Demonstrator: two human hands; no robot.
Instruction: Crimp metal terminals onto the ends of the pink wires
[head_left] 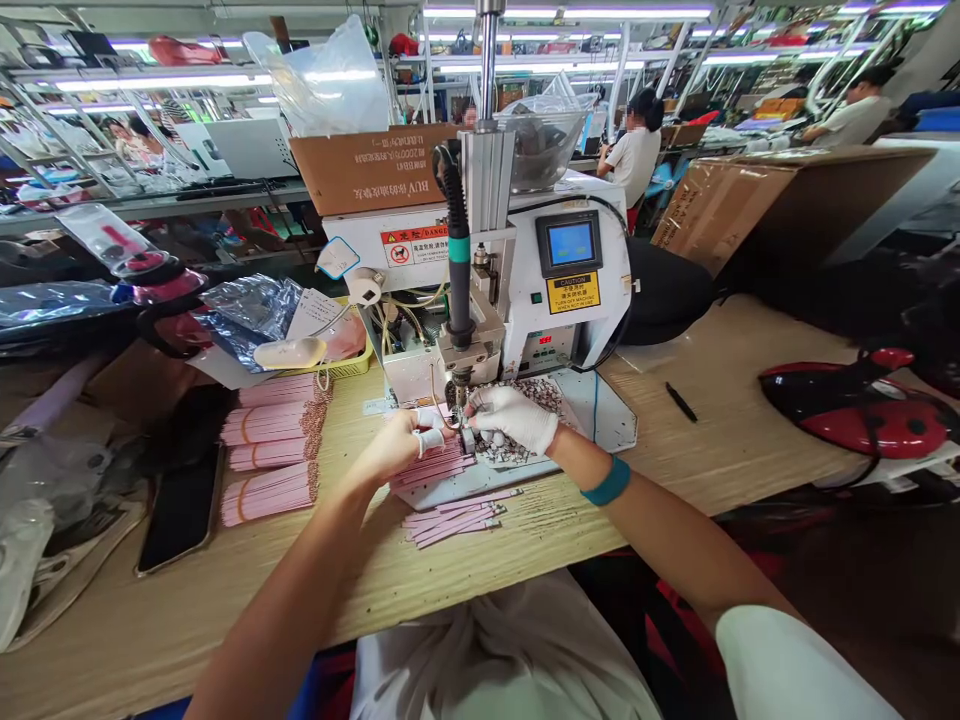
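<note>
Both hands meet under the tip of a bench soldering machine (574, 190), whose black handle with a teal ring (459, 250) points straight down. My left hand (397, 442), with white finger covers, has its fingers pinched just left of the tip; what lies between them is too small to tell. On the right, my white-gloved right hand (521, 418) is closed at the tip, its fingertips hiding whatever they hold. Thin pink strips (431, 468) lie below my left hand. Small dark and white parts (510, 447) are heaped under my right hand. More strips (454, 522) lie loose in front of the base plate.
Banded bundles of pink strips (270, 495) are stacked at left, beside a black phone (180, 505) and a yellow basket (356, 362). A black pen (681, 401) and a red-and-black ladybug-shaped object (885, 415) lie to the right. Cardboard boxes and other people are behind.
</note>
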